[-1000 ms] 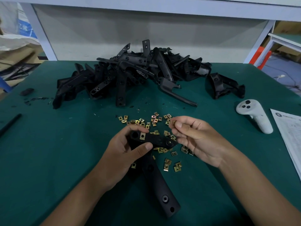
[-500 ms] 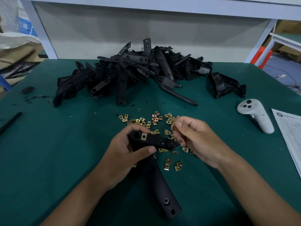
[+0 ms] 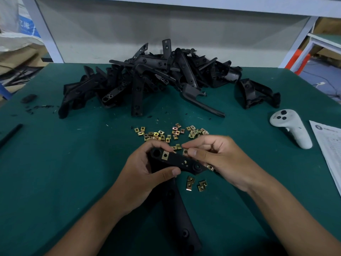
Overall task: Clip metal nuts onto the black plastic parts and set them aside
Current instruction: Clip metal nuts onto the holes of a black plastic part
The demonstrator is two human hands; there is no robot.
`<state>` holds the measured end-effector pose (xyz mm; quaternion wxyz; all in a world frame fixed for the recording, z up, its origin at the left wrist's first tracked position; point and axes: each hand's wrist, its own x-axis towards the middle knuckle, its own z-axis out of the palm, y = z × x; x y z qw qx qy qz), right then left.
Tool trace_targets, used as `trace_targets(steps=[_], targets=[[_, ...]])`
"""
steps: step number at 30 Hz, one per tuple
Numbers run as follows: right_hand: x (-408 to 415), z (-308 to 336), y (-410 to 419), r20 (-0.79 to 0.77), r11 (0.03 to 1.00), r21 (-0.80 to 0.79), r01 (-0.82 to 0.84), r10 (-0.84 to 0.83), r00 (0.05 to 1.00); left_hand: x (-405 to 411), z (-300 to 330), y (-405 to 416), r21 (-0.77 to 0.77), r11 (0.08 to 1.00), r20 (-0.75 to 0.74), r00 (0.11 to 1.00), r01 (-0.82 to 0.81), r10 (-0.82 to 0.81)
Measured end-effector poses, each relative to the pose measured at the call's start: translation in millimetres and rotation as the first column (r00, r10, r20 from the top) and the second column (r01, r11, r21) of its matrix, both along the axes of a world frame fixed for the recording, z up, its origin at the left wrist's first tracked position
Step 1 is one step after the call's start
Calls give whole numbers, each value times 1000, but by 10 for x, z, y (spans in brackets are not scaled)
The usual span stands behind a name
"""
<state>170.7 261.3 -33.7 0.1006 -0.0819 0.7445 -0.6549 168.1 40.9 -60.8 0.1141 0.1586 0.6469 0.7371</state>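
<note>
The left hand (image 3: 147, 174) grips a black plastic part (image 3: 177, 161) near its upper end, fingers curled over the far edge and thumb pressed on the near edge, which seems meant to hold the piece level and steady with its face turned up. One metal nut (image 3: 165, 155) is already clipped on that face, just beside the left fingertips. The right hand (image 3: 214, 156) pinches a second nut (image 3: 185, 152) between thumb and forefinger right at the part's far edge, apparently lining it up to slide on; whether it has started to seat I cannot tell. The part's long lower arm runs back toward the person between the two wrists, so its weight likely rests low while the working end stays raised.

Just beyond the fingertips lies a loose scatter of nuts (image 3: 162, 134) on the green table (image 3: 55, 163), close enough to be picked one at a time, and a few more nuts (image 3: 195, 183) sit under and just near the right palm. Farther out, past the scatter, a heap of black parts (image 3: 147, 78) waits, with one separate black piece (image 3: 256, 94) off to the right of it. To the right of the right hand sit a white controller (image 3: 293, 130) and a printed sheet (image 3: 330, 145).

No bin, tray or box shows on the table; nuts and parts all lie loose on the mat.
</note>
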Motion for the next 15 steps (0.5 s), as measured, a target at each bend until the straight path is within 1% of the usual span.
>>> trace_targets(steps=[4,7,12,15], targets=[[-3,13,-17,10,1000,2,-9,9,1000,-12,-1,8,13,1000,6,1000,-2,2],[2,35,-14,-15,1000,-6,3,-3,1000,-10,-6,5,26,1000,19,1000,2,-3],[24,60,-7,-45,1000,3,-9,9,999,-16,-17,5,99,995,29,999,23,-26],[38,93,-1,-53,999,-8,-34,33,998,-4,-13,-2,63,998,6,1000,20,-21]])
